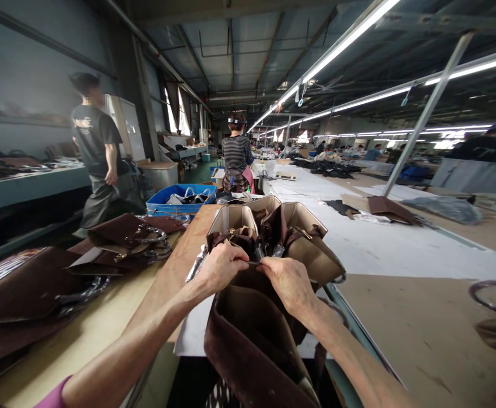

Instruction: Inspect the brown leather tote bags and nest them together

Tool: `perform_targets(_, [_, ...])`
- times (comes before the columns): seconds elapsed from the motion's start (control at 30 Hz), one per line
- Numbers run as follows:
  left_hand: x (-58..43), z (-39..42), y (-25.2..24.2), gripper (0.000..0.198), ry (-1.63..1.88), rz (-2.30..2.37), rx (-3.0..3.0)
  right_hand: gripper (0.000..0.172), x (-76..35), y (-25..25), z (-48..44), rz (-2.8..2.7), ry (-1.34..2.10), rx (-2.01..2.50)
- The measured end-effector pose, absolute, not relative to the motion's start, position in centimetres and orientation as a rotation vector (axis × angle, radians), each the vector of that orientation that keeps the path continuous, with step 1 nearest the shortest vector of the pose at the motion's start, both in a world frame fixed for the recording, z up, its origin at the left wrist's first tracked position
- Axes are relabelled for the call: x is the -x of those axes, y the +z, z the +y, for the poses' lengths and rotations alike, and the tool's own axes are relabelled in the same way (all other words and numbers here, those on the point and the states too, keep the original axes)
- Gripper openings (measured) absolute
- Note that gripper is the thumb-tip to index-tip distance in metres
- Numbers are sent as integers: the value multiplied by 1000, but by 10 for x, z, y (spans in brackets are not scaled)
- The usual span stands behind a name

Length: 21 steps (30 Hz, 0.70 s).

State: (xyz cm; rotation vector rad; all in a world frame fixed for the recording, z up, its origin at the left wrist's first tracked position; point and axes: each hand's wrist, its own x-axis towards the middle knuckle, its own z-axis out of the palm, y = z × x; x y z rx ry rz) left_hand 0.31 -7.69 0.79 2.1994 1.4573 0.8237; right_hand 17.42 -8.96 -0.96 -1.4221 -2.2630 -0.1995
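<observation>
A brown handbag [248, 340] with a tan lining gapes open in front of me, and its front part hangs down toward my body. My left hand [220, 266] is closed in a pinch on a thin edge at the top of this bag. Opposite it, with fingertips a short gap away, my right hand [288, 280] pinches the same edge. Just beyond my fingers stand more open brown bags [311, 255] with tan insides and small gold-coloured metal fittings. Clear plastic wrap [197, 263] shows beside my left hand. My fingers hide part of what they grip.
Brown bag pieces with plastic-wrapped handles [124, 243] lie on the left table. A blue bin [180, 198] stands behind them. White sheets [384, 243] and brown paper [435, 334] cover the right table. One person [99, 147] walks at left; another in stripes [236, 153] stands ahead.
</observation>
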Motion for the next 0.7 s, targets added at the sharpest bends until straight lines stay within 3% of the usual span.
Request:
perform_targets(0.3, [0, -72, 3, 17, 763, 1374, -2207, 27, -172, -1, -89, -2306, -45, 1643])
perform_targets(0.7, [4, -67, 2, 20, 728, 1277, -2178, 25, -255, -20, -111, -1949, 318, 1474])
